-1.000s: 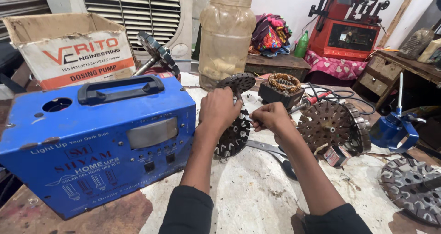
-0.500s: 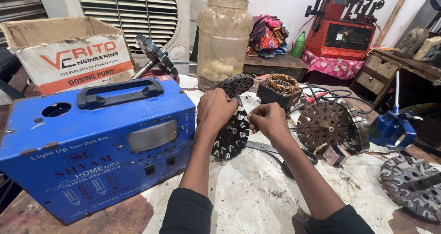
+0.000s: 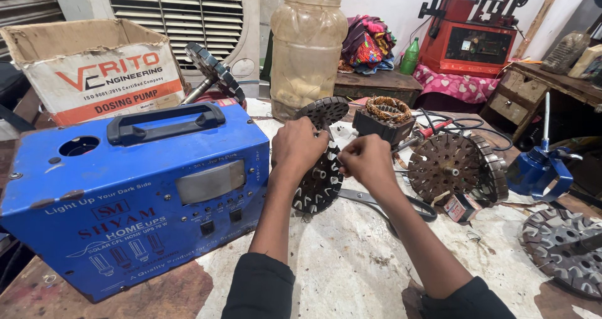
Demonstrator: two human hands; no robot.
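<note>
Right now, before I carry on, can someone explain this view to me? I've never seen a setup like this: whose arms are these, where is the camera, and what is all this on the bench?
There is no machine at work here, only a person's two bare hands. The one picture comes from a camera worn on the person's head, looking down along the arms.

The left hand and the right hand meet over a dark slotted metal disc, which stands on edge on the stained bench. The left hand grips its upper edge; the right pinches at something small beside it, too fine to make out.

To the left stands a blue metal box with a black handle, and behind it a cardboard box. Behind the hands stand a big plastic jar and a copper coil. To the right lie a brown round motor part and a blue tool.
</note>
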